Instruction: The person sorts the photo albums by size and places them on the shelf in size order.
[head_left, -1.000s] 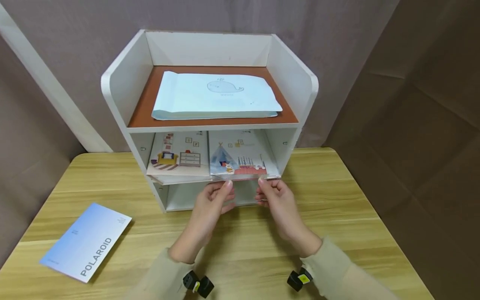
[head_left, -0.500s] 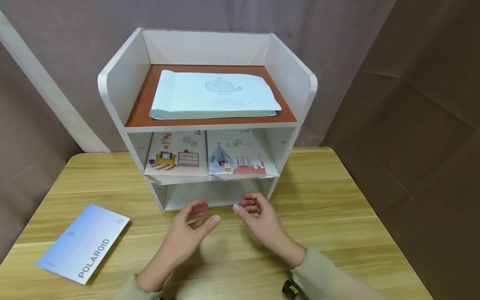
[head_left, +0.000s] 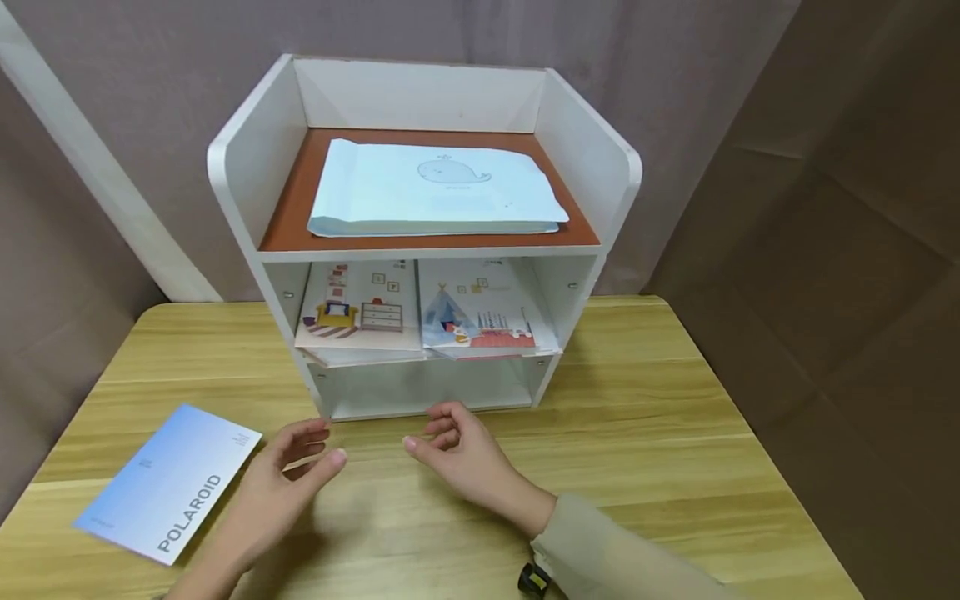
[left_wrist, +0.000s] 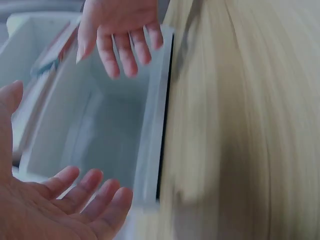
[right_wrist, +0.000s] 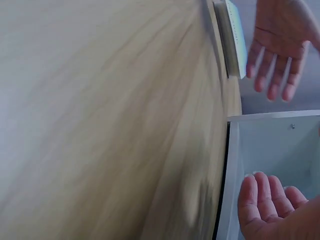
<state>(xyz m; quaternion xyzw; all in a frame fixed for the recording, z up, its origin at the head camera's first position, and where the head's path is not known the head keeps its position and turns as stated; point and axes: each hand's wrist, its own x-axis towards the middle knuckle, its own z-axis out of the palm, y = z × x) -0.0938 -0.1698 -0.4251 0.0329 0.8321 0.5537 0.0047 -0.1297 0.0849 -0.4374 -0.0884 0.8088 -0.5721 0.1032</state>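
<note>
My left hand (head_left: 277,483) hovers above the table, fingers loosely bent and holding nothing, just right of a blue-and-white book (head_left: 172,483) marked POLAROID. Also holding nothing, my right hand (head_left: 472,458) is in the air before the lower opening of a white shelf unit (head_left: 431,251). On its middle shelf lie two illustrated books side by side: one with a yellow sofa and a drawer chest, the left book (head_left: 360,312), and one with a blue tent, the right book (head_left: 480,312). A pale package with a whale drawing (head_left: 438,192) rests on the brown top board.
The wooden table (head_left: 637,433) carries the shelf unit and the POLAROID book. Grey-brown cloth (head_left: 847,292) hangs behind and on the right. The unit's bottom compartment (head_left: 427,387) faces the hands.
Both hands have left the front edge of the right illustrated book and moved left and towards the front, the left hand to beside the POLAROID book. The books have stayed in place.
</note>
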